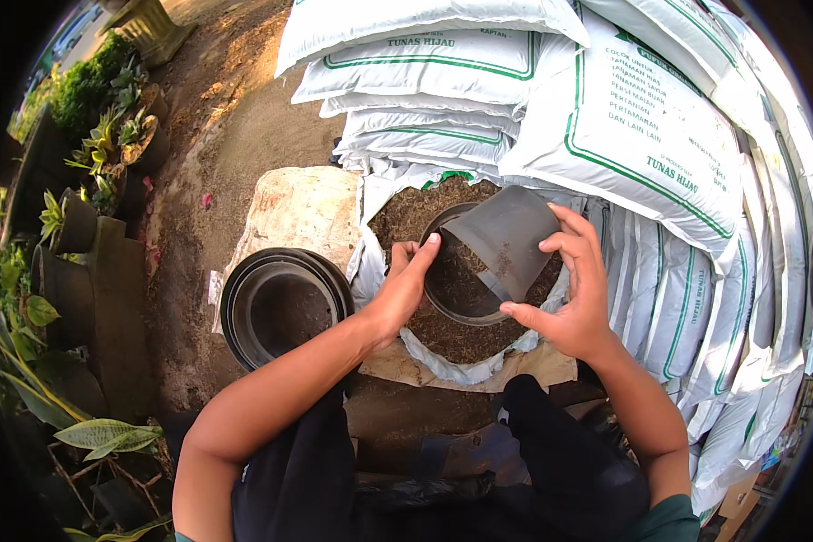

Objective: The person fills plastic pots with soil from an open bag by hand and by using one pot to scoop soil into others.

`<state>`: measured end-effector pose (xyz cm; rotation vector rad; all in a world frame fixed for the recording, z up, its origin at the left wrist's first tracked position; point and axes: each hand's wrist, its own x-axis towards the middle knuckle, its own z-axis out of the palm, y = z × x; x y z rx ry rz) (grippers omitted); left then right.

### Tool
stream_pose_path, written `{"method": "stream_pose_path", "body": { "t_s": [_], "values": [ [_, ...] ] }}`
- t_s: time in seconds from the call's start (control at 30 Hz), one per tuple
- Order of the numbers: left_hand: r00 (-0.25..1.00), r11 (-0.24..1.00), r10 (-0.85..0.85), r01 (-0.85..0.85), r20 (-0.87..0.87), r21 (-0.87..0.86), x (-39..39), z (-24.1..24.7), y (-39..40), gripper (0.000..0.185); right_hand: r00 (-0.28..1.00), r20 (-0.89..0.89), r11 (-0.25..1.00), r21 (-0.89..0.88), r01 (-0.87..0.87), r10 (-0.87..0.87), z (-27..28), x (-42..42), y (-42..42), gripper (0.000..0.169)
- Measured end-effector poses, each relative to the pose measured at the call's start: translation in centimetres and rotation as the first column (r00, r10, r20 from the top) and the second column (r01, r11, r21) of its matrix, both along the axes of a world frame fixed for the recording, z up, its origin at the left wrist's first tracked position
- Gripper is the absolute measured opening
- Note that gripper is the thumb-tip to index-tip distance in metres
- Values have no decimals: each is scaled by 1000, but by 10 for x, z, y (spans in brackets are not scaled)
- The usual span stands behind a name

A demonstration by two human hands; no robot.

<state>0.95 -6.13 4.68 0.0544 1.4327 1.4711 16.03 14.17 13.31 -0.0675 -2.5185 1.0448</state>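
My left hand [406,281] grips the left rim of a round black plastic plant pot [457,320], held over an open white sack [440,359] of brown soil mix [413,203]. In my right hand [569,284] is a second, greyish black plastic pot [515,234], tilted on its side with its mouth towards the lower left. My right thumb lies at its rim and my fingers are at its base. The tilted pot overlaps the first pot's right part; whether they touch I cannot tell. Soil specks cling to its outer wall.
Stacked black pots [288,305] stand left of the sack, near a stained pale sack [305,203] on the ground. Filled white sacks [650,135] are piled behind and to the right. Potted plants [101,142] line the left side. My knees flank the near side.
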Motion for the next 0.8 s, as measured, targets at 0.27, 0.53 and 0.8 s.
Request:
{"method": "stream_pose_path", "body": {
  "t_s": [0.27,0.53,0.8],
  "values": [
    [1000,1000,-15,14,25,6,2,8,9,72,1000,-19,996,87,-15,16,4,4,8,73],
    [997,1000,14,-14,-72,4,4,-1,12,70,998,49,998,63,-32,29,6,21,15,70],
    [996,991,85,-83,-11,106,10,3,15,70,1000,-21,996,87,-7,9,5,12,11,68]
  ]
}}
